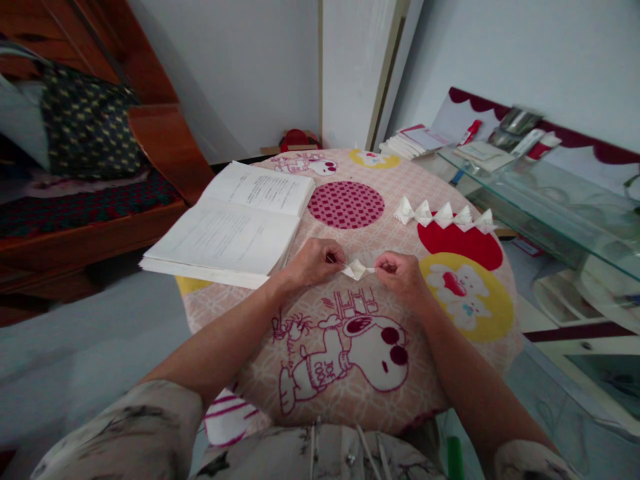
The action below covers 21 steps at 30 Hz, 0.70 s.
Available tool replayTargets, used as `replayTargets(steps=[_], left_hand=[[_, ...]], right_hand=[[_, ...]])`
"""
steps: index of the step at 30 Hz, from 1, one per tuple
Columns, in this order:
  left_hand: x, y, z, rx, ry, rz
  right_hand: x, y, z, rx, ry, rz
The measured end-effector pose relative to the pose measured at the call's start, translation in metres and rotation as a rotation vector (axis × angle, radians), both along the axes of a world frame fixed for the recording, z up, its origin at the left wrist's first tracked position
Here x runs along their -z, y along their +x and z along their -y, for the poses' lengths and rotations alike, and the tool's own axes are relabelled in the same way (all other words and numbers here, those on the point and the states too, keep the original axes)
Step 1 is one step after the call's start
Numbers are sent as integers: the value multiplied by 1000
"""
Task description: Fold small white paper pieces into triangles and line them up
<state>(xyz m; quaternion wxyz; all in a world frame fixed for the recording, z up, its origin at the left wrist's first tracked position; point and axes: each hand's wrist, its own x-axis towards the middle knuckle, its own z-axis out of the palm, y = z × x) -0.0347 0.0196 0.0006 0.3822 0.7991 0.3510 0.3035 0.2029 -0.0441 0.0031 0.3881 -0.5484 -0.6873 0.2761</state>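
Taking the thick, open white-paged book (225, 230) as the landmark, the small white folded-paper piece (357, 270) is to its right, near the book's nearest right corner, held over the round table's pink patterned tablecloth (350, 243). The left hand (316, 260), closer to the book, has its fingertips pinched together on the paper's left end; the right hand (403, 273), farther from the book, pinches the opposite end.

The likeliest trouble is a tear: uneven or hard outward pulling by the two hands could split the thin paper or flatten its pointed middle. A slipping fingertip could also leave its creases lopsided. The left wrist is close enough to the book that a wide swing could nudge its pages.

The piece's long axis runs crosswise, from the book side out to the right, hand to hand; its middle peak points away from the person. Farther right of the book is a row of white folded-paper boats (444, 215).
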Motion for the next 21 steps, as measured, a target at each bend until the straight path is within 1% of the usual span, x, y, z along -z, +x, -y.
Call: replayTargets(steps=[5,9,16,21], left_hand=[[-3,-10,-6,114,33,-35],[-4,-12,-7,164,49,-59],[-6,-9,-2,152,89,-101],[-7,-8,-1,156,80,-100]], right_hand=[[-5,4,0,-10,0,56],[-5,7,0,-31,21,85],[0,-7,-1,-91,204,131],[3,-14,-1,-135,235,115]])
